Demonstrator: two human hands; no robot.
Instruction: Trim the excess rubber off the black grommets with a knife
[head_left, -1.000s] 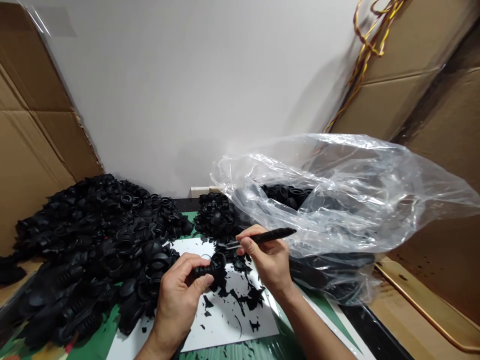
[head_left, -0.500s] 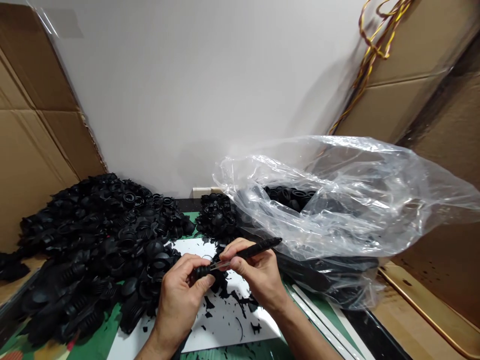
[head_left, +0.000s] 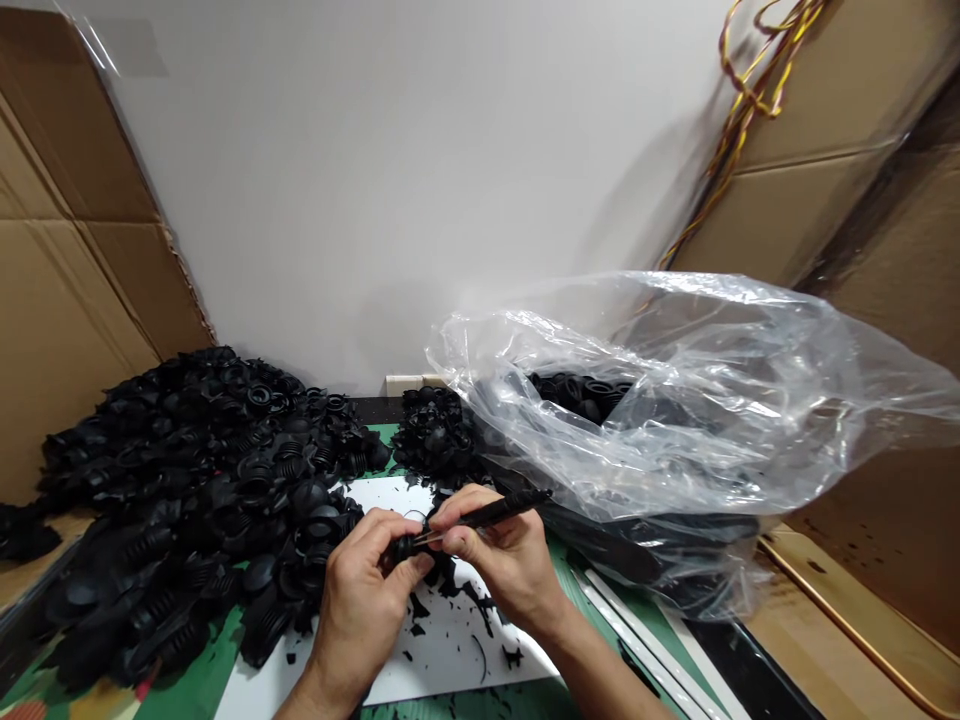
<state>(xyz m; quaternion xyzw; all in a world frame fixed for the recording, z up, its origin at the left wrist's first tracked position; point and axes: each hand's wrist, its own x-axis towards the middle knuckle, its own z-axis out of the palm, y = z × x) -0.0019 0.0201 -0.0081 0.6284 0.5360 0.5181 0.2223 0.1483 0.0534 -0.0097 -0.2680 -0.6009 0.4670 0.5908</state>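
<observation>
My left hand [head_left: 369, 590] pinches a small black ribbed rubber part [head_left: 401, 548] between thumb and fingers, over a white sheet [head_left: 450, 665]. Facing it, my right hand [head_left: 504, 560] grips a dark pen-like tool [head_left: 504, 508] with a thin metal tip. That tip touches or overlaps the rubber part; the exact contact is too small to tell. Black scraps [head_left: 484, 605] lie scattered on the sheet below my hands.
A large heap of black rubber parts [head_left: 187, 450] covers the left side. A smaller dark pile [head_left: 435, 430] sits behind the sheet. At right, a clear plastic bag [head_left: 697, 400] holds black parts, beside a gold phone [head_left: 847, 610]. Cardboard [head_left: 67, 200] stands left.
My right hand has shifted slightly left, closer to my left hand, and the tool has come down and left with it. My left hand has barely moved.
</observation>
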